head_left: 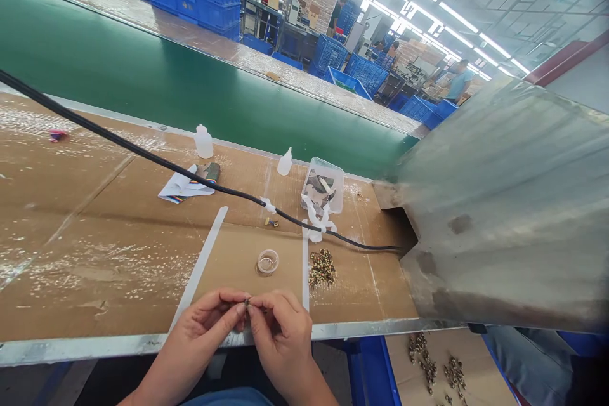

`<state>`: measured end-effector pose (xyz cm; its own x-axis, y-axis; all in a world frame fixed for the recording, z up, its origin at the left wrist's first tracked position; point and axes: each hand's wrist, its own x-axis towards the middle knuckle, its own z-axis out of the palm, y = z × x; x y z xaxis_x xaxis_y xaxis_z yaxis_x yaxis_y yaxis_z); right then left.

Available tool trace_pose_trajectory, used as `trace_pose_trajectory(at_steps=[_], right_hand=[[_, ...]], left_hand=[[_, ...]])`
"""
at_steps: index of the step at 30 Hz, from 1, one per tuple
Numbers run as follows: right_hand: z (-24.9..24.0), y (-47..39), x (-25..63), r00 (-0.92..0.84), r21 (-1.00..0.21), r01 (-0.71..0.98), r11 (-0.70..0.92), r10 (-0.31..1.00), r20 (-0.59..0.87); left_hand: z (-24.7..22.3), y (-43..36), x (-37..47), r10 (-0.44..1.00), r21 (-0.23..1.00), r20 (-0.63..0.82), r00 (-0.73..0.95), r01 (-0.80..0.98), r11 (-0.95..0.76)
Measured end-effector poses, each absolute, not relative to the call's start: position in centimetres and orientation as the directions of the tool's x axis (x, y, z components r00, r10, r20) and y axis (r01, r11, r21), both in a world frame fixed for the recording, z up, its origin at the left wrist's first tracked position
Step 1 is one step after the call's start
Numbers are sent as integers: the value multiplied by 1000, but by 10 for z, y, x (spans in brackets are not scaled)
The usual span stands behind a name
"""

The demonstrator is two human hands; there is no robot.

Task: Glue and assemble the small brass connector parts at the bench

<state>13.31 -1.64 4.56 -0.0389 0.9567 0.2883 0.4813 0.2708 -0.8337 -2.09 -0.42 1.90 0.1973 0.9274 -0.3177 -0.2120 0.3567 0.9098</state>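
Observation:
My left hand (205, 325) and my right hand (281, 323) meet at the front edge of the cardboard-covered bench. Their thumbs and forefingers pinch one small dark part (247, 302) between them, too tiny for me to name. Just beyond the fingers sits a small round clear cup (268, 261). To the right of it lies a heap of small black-and-gold parts (322, 268). A white strip of tape (305, 266) runs between the cup and the heap.
A black cable (157, 156) crosses above the bench toward a metal housing (504, 222). Behind stand two white bottles (203, 142) and a clear plastic box (339, 193). A green conveyor belt (190, 82) runs beyond. More small parts (454, 373) lie on cardboard at lower right.

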Motion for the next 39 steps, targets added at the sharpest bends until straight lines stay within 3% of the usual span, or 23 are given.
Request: trace_pose_trajectory(at_steps=[18, 23, 31, 39], right_hand=[[45, -17, 133, -44, -847, 456, 274, 957, 286], [41, -18, 138, 37, -862, 451, 233, 960, 279], [28, -7, 152, 189, -834, 552, 10, 972, 137], [23, -7, 162, 151, -741, 670, 30, 973, 176]], left_hand=[[24, -1, -18, 940, 914, -299, 164, -233, 331], [14, -1, -21, 946, 931, -270, 182, -202, 305], [-4, 0, -24, 944, 928, -271, 187, -209, 308], [-13, -1, -27, 940, 922, -302, 157, -204, 330]])
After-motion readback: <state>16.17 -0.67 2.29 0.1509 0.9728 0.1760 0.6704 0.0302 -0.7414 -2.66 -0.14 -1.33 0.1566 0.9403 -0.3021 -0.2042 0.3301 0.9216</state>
